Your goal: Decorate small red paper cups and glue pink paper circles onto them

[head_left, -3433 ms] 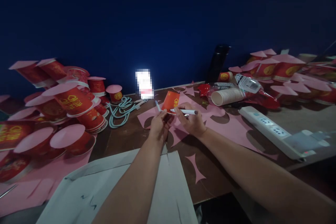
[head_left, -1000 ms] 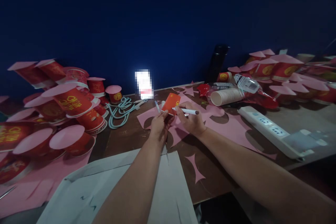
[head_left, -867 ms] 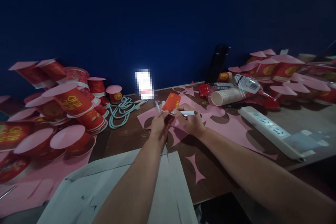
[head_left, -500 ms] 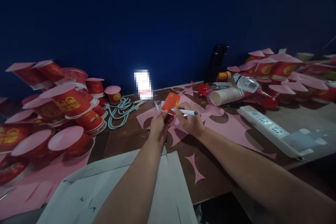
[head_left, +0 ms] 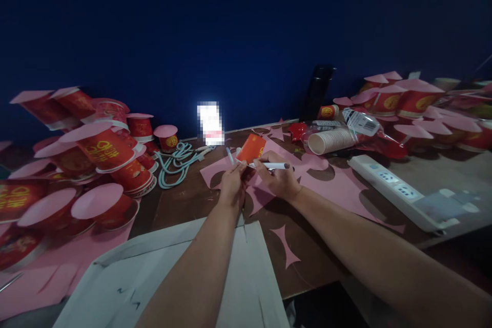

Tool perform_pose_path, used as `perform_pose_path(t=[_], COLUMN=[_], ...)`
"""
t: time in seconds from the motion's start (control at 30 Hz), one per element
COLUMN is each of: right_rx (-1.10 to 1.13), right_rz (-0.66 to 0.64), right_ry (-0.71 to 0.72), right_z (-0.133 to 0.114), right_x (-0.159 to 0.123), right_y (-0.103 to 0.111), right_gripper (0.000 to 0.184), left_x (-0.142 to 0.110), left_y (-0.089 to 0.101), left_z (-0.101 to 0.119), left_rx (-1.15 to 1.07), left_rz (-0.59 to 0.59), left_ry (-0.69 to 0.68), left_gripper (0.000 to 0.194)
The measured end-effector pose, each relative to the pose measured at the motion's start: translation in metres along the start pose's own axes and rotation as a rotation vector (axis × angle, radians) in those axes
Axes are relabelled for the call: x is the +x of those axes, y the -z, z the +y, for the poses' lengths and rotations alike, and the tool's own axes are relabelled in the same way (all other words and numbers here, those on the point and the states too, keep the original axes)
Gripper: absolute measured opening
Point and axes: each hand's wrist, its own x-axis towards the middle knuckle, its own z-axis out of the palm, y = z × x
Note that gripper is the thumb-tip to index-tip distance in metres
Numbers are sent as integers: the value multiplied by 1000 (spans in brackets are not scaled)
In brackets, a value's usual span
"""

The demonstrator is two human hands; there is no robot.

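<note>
My left hand (head_left: 233, 188) is closed around the rim of a red paper cup (head_left: 251, 148) with gold print, held tilted above the table. A thin white stick (head_left: 230, 156) juts up beside its fingers. My right hand (head_left: 277, 178) grips a white marker pen (head_left: 273, 165) with a dark cap, lying sideways against the cup's lower edge. Both hands hover over pink paper (head_left: 338, 188) with round holes cut out of it.
Red cups capped with pink discs are piled at the left (head_left: 100, 149) and far right (head_left: 415, 98). A sleeve of plain cups (head_left: 333, 140), a white power strip (head_left: 392, 185), a teal cable (head_left: 177, 161), a black bottle (head_left: 320, 90) and a white carton flap (head_left: 169, 277) surround me.
The cup has tipped back and forth slightly in my left hand while the pen stayed against it. The view shifted a little.
</note>
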Motion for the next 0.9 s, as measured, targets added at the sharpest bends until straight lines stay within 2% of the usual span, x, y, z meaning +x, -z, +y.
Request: perform_pose_path(t=[0.4,0.7,0.9], right_rx=[-68,-17,-76], right_rz=[137,14,72], right_ry=[5,12,-22], right_z=[6,1,3], right_x=[3,1,1], right_y=[-1,0,-1], right_gripper=[20,18,16], left_x=[-1,3,1], left_y=[-2,4,0], left_z=[1,-4,-2], left_rx=[89,73,88], left_rz=[-4,-53,-27], left_ry=[1,-46,-44], left_gripper=[10,17,12])
